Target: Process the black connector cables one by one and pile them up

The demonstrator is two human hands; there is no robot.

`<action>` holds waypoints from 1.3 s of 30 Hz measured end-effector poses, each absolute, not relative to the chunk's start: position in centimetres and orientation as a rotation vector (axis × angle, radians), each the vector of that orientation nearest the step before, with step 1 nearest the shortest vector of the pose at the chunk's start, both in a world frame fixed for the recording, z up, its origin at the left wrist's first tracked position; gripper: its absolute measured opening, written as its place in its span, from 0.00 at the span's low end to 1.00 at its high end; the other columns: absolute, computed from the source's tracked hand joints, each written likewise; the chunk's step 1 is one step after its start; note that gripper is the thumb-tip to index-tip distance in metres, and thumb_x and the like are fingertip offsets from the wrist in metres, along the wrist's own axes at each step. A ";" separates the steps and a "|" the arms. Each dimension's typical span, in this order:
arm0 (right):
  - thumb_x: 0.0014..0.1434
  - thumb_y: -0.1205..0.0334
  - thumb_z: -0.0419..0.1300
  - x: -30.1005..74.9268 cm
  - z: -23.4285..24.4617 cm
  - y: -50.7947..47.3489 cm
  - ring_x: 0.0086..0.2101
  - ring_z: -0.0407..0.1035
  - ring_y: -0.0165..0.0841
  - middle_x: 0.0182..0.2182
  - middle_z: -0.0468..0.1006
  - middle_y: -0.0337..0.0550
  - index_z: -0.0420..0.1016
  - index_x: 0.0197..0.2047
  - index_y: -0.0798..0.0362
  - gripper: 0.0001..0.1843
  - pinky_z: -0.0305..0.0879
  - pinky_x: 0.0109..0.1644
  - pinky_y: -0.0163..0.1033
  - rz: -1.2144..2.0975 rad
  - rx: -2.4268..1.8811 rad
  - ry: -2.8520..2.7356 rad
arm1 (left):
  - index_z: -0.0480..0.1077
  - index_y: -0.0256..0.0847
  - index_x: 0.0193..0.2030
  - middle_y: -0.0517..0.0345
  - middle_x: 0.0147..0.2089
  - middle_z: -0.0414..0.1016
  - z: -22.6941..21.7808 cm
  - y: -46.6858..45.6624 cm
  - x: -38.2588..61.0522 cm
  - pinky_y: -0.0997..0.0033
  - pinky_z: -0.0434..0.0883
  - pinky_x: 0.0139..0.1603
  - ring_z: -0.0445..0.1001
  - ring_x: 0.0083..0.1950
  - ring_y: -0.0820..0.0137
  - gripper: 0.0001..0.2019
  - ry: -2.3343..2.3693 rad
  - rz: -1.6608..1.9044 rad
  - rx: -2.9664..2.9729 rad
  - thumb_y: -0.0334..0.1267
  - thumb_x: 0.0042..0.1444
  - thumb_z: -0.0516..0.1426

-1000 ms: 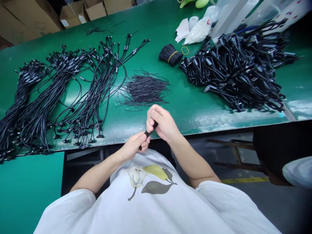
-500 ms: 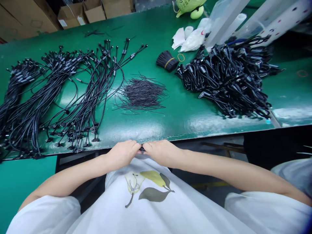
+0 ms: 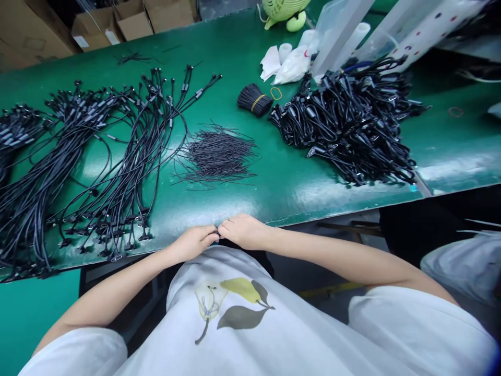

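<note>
My left hand [image 3: 194, 242] and my right hand [image 3: 243, 231] meet knuckle to knuckle just below the front edge of the green table [image 3: 297, 183], in front of my white shirt. Both are closed in a pinch on a small black cable piece [image 3: 216, 234], of which only a sliver shows between the fingertips. A loose heap of thin black wire ties [image 3: 215, 154] lies on the table just beyond my hands. Straightened black cables with connectors [image 3: 113, 156] fan out to the left. A tangled pile of black cables [image 3: 348, 125] lies at the right.
A banded bundle of black ties [image 3: 253, 99] and a yellow rubber band [image 3: 276, 93] lie behind the loose ties. White bags [image 3: 289, 60], clear plastic containers [image 3: 344, 26] and a green object [image 3: 284, 10] stand at the back. Cardboard boxes [image 3: 117, 23] sit beyond the table.
My hands dropped from above the table edge to below it and turned knuckles up, still pinching the black piece. The view shifted left.
</note>
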State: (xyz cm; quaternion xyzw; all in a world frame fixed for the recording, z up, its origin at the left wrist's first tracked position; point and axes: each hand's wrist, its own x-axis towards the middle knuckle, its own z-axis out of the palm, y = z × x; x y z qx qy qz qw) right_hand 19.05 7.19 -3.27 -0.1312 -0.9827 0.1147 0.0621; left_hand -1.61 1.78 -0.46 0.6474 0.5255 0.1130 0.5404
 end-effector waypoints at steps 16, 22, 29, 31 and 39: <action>0.68 0.67 0.46 21.1 -6.5 20.8 0.40 0.64 0.38 0.48 0.73 0.54 0.73 0.50 0.58 0.16 0.54 0.43 0.42 -0.107 -1.224 -2.467 | 0.64 0.37 0.35 0.68 0.24 0.54 -0.3 1.9 -0.5 0.79 0.46 0.21 0.52 0.21 0.81 0.20 1.158 0.866 0.701 0.55 0.54 0.59; 0.66 0.68 0.49 21.0 -6.4 21.1 0.39 0.63 0.37 0.44 0.75 0.51 0.76 0.42 0.56 0.14 0.54 0.45 0.41 -0.019 -1.153 -2.516 | 0.65 0.37 0.34 0.67 0.24 0.55 0.0 1.6 0.0 0.80 0.47 0.20 0.54 0.22 0.80 0.20 1.119 0.891 0.694 0.54 0.55 0.60; 0.65 0.63 0.52 22.1 -5.2 17.5 0.35 0.66 0.35 0.35 0.74 0.48 0.78 0.38 0.55 0.13 0.60 0.41 0.39 0.362 -1.415 -1.961 | 0.67 0.37 0.42 0.67 0.24 0.55 0.2 1.2 0.5 0.81 0.46 0.20 0.53 0.22 0.80 0.20 1.101 1.014 0.595 0.53 0.54 0.61; 0.64 0.61 0.54 21.1 -4.4 14.6 0.34 0.67 0.34 0.33 0.75 0.45 0.78 0.35 0.55 0.12 0.61 0.41 0.38 0.578 -1.358 -1.875 | 0.66 0.39 0.51 0.68 0.24 0.54 0.3 1.5 1.0 0.81 0.46 0.20 0.53 0.22 0.80 0.24 1.073 1.027 0.580 0.52 0.54 0.61; 0.66 0.64 0.52 17.1 -1.5 5.2 0.29 0.65 0.30 0.30 0.73 0.43 0.76 0.34 0.56 0.13 0.60 0.34 0.36 0.518 -0.950 -2.237 | 0.71 0.35 0.53 0.62 0.28 0.64 -1.0 2.5 1.0 0.76 0.55 0.23 0.56 0.23 0.77 0.23 1.297 0.993 0.964 0.51 0.58 0.55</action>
